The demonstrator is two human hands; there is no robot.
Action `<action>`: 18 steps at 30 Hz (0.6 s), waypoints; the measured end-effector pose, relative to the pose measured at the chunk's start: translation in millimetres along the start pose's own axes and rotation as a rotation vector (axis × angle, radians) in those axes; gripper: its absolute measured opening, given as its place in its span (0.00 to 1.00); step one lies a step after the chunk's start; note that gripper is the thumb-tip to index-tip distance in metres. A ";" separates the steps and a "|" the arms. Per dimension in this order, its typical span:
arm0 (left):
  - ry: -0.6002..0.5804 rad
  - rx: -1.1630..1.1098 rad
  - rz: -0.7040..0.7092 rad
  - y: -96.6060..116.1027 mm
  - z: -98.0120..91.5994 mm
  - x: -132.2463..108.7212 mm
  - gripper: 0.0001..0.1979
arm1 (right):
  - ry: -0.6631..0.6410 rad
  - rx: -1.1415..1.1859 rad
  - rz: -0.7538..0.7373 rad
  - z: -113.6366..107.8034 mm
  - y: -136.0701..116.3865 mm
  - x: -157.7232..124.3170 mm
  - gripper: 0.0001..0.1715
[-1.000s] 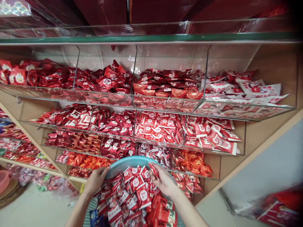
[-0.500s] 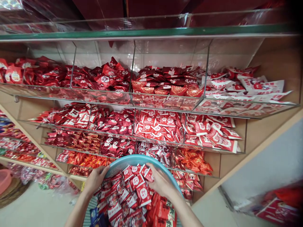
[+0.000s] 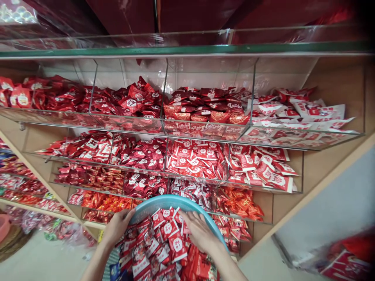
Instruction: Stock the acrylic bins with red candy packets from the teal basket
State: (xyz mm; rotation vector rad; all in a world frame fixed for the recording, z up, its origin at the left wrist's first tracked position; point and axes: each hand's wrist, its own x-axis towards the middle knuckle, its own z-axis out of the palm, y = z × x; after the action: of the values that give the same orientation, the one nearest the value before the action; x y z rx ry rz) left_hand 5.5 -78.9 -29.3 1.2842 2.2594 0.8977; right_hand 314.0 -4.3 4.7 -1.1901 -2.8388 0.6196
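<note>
A blue plastic basket (image 3: 172,200) sits low before the person, heaped with small red-and-white packets (image 3: 177,246). Dark blue packets (image 3: 115,272) lie inside the basket's left edge, and larger red packets (image 3: 202,269) fill its near right part. The person's left hand (image 3: 117,225) clasps the basket's rim on the left, thumb over the edge. The right hand (image 3: 202,230) lies over the packets just inside the basket's right rim, fingers stretched side by side; one cannot tell whether it pinches a packet beneath.

Just beyond the basket to the right are orange packets (image 3: 241,203); more orange-red packets (image 3: 108,201) lie beyond it to the left. Above the basket, clear-fronted shelves (image 3: 202,134) rise in tiers of red wrapped packets, topped by a green-edged glass shelf (image 3: 187,50). Well left of the basket, a pink container (image 3: 3,226) stands by a brown woven basket (image 3: 14,242). Well right of it, red packaging (image 3: 350,253) lies near the wall.
</note>
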 end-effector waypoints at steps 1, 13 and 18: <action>0.004 -0.003 0.000 -0.5 0.4 0.2 0.21 | 0.017 -0.006 -0.009 0.7 0.4 0.2 0.50; -0.032 0.009 -0.007 -3.8 0.9 2.7 0.23 | 0.649 0.246 -0.141 -106.3 2.3 -16.4 0.14; 0.011 0.028 -0.008 -5.4 2.2 2.2 0.23 | 0.840 0.140 0.026 -132.9 16.3 -4.6 0.15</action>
State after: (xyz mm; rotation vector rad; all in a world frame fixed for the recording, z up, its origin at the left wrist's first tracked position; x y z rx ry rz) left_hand 2.5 -78.3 -34.6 1.2847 2.2915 0.8764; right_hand 348.5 50.2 122.2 -1.1088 -2.0431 0.2205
